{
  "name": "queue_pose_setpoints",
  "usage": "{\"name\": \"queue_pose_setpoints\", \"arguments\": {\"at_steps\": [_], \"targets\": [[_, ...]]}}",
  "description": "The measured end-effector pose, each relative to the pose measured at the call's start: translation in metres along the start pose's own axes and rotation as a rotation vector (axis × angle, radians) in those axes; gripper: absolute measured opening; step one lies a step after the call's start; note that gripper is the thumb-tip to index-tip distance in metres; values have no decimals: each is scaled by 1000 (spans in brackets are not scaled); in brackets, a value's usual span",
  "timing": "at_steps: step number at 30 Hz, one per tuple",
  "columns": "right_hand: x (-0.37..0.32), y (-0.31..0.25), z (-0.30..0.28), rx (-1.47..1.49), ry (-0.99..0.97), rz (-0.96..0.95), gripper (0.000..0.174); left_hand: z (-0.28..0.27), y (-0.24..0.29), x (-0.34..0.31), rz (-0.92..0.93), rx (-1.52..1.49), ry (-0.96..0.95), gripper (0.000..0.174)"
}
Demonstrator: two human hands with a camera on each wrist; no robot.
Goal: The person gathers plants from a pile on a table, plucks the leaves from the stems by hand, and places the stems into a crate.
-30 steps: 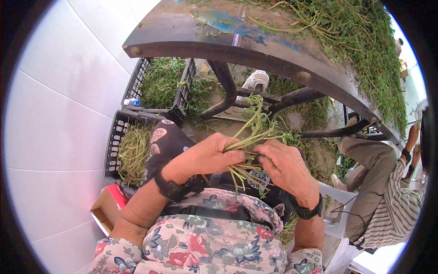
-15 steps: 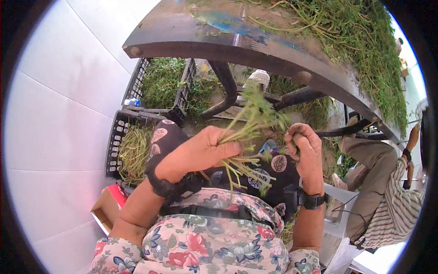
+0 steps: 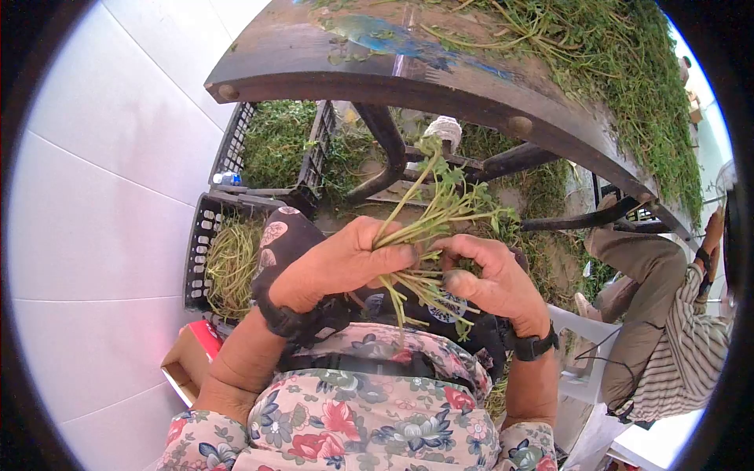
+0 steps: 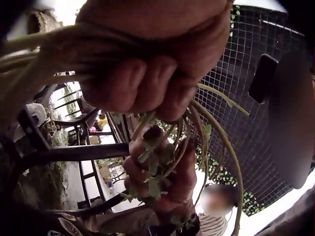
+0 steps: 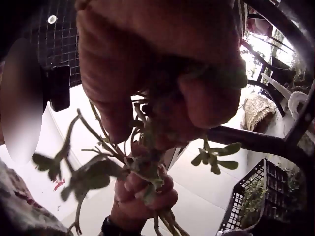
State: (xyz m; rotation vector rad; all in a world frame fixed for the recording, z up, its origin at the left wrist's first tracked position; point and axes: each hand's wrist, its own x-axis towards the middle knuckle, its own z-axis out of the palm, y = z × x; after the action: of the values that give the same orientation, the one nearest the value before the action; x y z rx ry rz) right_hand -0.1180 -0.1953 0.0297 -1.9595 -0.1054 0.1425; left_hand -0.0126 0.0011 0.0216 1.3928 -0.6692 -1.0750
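The left hand [image 3: 334,263] grips a bunch of leafy green stems [image 3: 415,229], the thumb lying across them. Leafy tops fan up and away, and cut-looking stem ends stick out below the fist. Small paddle-shaped leaves [image 5: 96,174] show up close in the right wrist view. Beside the bunch is the right hand [image 3: 499,282], its thumb and bent index finger parted, fingertips right at the stems. In the left wrist view the right hand [image 4: 162,182] appears behind leaves and hanging stems. Its inner fingers are dark in the right wrist view.
A dark table [image 3: 345,88] holding a heap of greens [image 3: 628,102] stands ahead. Black crates, one with bare stems [image 3: 232,267], one with leafy greens [image 3: 275,145], are at left near a cardboard box [image 3: 188,361]. Another person [image 3: 675,345] sits at right.
The right hand drew away from the bunch to the right, fingertips together, then came back to it with thumb and index finger parted. The left hand kept its grip and shifted slightly.
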Motion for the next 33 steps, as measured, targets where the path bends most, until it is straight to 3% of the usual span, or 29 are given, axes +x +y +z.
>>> {"name": "queue_pose_setpoints", "arguments": {"at_steps": [4,10,13,19,22,23,26,29,32,33], "targets": [[0,1,1,-116,-20,-160,25,3,5,-1,-14,-54,86,26],[-5,-13,0,-2,-8,136,18,-3,-3,0,-6,-61,35,24],[-2,3,9,-389,172,-80,14,4,2,1,2,-72,152,22],[7,27,11,-658,323,-109,14,10,2,6,-14,-51,140,18],[14,50,18,-563,434,-124,14,14,2,10,12,18,180,17],[17,72,14,-750,463,-113,13,14,6,7,-23,36,224,18],[4,109,-19,-582,795,-13,13,5,18,-3,-69,-5,335,20],[-10,69,-21,583,675,347,16,-9,6,-6,-40,-230,399,18],[-4,40,-4,501,420,353,17,-14,2,-4,23,-435,238,17],[-1,35,0,595,341,339,20,-8,6,-4,14,-238,345,15]]}}
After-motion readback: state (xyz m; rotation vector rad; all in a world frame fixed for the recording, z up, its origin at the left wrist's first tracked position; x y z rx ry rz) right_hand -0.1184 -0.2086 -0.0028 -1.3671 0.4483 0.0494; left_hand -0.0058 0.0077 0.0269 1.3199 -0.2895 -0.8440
